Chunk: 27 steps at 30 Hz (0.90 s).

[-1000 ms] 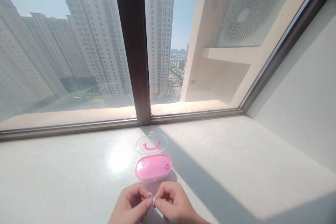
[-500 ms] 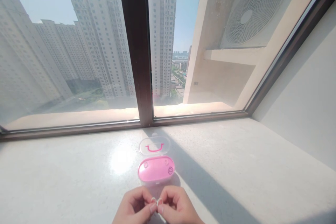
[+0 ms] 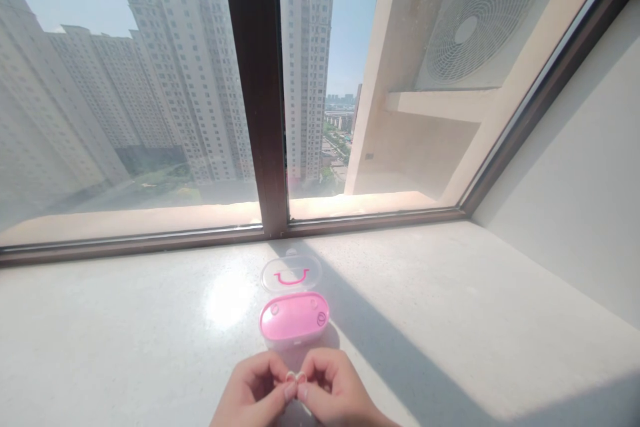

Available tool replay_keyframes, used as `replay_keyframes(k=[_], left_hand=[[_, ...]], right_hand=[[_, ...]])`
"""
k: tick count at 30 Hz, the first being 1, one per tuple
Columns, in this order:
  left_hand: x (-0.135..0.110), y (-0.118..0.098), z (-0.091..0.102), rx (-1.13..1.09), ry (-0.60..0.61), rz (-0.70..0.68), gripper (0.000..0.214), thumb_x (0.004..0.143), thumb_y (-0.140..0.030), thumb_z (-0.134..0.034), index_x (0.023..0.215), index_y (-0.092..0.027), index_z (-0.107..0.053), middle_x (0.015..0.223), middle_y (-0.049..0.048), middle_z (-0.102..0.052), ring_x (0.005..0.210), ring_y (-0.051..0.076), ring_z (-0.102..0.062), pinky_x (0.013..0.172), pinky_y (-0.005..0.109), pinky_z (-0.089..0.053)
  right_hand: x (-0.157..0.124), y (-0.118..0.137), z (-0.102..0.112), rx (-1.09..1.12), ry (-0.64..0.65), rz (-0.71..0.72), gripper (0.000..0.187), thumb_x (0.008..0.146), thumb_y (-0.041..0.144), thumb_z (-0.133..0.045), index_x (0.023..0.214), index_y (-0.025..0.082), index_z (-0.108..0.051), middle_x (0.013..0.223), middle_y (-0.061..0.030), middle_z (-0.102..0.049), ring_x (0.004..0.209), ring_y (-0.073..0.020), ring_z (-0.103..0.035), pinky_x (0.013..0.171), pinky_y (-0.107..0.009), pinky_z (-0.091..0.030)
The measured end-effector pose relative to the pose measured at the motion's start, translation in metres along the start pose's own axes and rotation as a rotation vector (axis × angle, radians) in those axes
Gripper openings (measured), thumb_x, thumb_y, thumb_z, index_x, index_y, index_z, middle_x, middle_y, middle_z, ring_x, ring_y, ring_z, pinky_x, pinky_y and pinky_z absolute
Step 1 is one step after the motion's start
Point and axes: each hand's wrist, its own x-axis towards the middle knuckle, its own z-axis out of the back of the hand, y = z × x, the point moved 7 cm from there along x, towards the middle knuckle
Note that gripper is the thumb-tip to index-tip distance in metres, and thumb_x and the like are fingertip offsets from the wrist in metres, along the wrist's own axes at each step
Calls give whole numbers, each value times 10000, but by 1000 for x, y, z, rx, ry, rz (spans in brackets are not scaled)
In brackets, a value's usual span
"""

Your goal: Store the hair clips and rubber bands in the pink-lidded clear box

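At the bottom centre, my left hand [image 3: 255, 387] and my right hand [image 3: 334, 383] meet, thumbs and forefingers pinched. Between their fingertips is a thin whitish band [image 3: 291, 375], bent into two small loops side by side; its exact kind is too small to tell. Just beyond the fingers stands an uncovered oval box [image 3: 295, 317] with a pink tray and a clear outer wall. In the tray a dark ring [image 3: 321, 319] lies at the right, with fainter round shapes near the far corners. Behind it rests a clear oval lid [image 3: 270, 273] with a pink handle [image 3: 291, 281].
Everything stands on a pale stone windowsill [image 3: 125, 340], with a bright sun glare left of the box and a diagonal shadow to its right. A dark window frame [image 3: 255, 80] runs along the back. A white wall [image 3: 575, 167] bounds the right side.
The view has shifted slightly, so the scene sits a little higher and further left. Both hands keep the same pinch on the whitish band, its two loops now closer together.
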Motion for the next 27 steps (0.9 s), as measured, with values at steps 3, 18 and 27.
replay_keyframes(k=[3,18,27], left_hand=[[-1,-5,-2,0,-5,-24,414,635,-488,-808,576,-146,-583,473,-52,-470,431,62,-369,463,203,-258],[-3,-14,-9,-68,11,-29,370,642,-420,-821,584,-132,-596,461,-38,-484,424,64,-378,441,191,-257],[-3,-14,-10,-73,16,-25,368,639,-419,-820,587,-129,-599,473,-34,-501,424,66,-401,446,189,-289]], right_hand=[[0,0,-1,21,8,10,198,686,290,-651,654,156,-509,544,53,-409,514,-74,-332,512,-230,-212],[5,-10,-5,124,-28,-18,190,660,295,-627,620,184,-478,403,85,-389,366,-65,-335,411,-207,-227],[-1,3,-6,124,-55,33,204,699,271,-621,600,178,-468,422,79,-395,388,-59,-325,430,-209,-213]])
